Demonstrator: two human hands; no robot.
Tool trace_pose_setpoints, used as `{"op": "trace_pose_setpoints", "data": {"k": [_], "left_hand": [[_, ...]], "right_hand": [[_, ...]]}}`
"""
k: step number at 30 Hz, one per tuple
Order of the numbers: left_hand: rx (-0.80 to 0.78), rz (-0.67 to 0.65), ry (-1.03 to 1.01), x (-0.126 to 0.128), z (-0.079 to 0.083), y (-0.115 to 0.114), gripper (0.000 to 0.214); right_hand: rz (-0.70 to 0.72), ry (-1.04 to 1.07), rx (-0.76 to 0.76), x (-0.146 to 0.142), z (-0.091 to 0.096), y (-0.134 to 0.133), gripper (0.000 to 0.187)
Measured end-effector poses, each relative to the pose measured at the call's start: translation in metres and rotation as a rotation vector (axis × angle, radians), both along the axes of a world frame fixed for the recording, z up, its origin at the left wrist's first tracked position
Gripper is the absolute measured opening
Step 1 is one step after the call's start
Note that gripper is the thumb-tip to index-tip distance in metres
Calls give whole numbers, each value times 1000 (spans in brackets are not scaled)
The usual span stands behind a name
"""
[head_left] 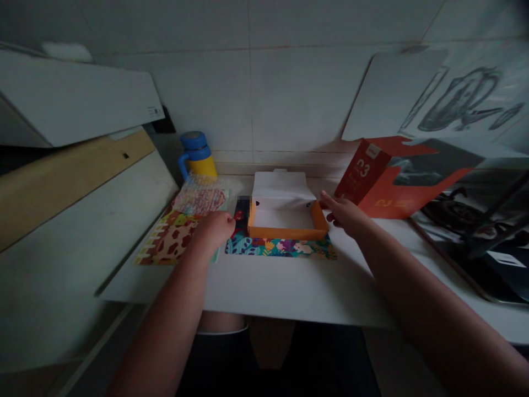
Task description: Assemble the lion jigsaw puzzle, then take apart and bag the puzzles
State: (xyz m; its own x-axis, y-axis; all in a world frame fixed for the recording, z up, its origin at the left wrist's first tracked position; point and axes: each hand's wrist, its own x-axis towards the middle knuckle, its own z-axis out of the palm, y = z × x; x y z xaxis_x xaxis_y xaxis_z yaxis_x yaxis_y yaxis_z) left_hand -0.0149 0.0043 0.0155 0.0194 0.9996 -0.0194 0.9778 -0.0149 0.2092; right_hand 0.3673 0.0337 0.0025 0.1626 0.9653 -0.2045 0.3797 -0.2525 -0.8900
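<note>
An orange cardboard box (285,232) with a white inside lies on the table, its lid (283,184) raised at the back. Beneath it is a colourful sheet (281,248) with a leaf and animal pattern. My left hand (217,227) is closed left of the box, by the sheet's dark left part; anything in its fingers is hidden. At the box's right wall is my right hand (341,212), fingers partly apart and the foremost near the back corner; whether they touch the box is unclear. Left of my left hand lies a giraffe-patterned sheet (173,237).
A blue and yellow flask (200,154) stands at the back left, behind a clear plastic packet (200,196). White boards (78,99) lean along the left. A red carton (397,182) stands at the right, beside a black appliance (479,248). Tiled wall (289,99) closes the back.
</note>
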Motion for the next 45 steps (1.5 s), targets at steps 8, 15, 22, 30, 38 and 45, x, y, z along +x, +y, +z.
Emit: {"op": "trace_pose_setpoints", "data": {"k": [8, 15, 22, 30, 38, 45], "left_hand": [[-10, 7, -11, 2, -2, -1, 29], [12, -21, -19, 5, -6, -2, 28], [10, -26, -22, 5, -7, -2, 29], [-5, -19, -40, 8, -1, -4, 28], [-23, -16, -48, 8, -1, -5, 25], [-16, -33, -70, 9, -2, -5, 24]], "right_hand": [[47, 97, 13, -17, -5, 24, 29], [-24, 225, 247, -20, -14, 44, 38], [-213, 131, 440, -15, -5, 93, 29], [-288, -34, 506, -19, -10, 142, 28], [-263, -218, 489, -12, -23, 173, 31], [-223, -394, 512, -13, -21, 184, 28]]}}
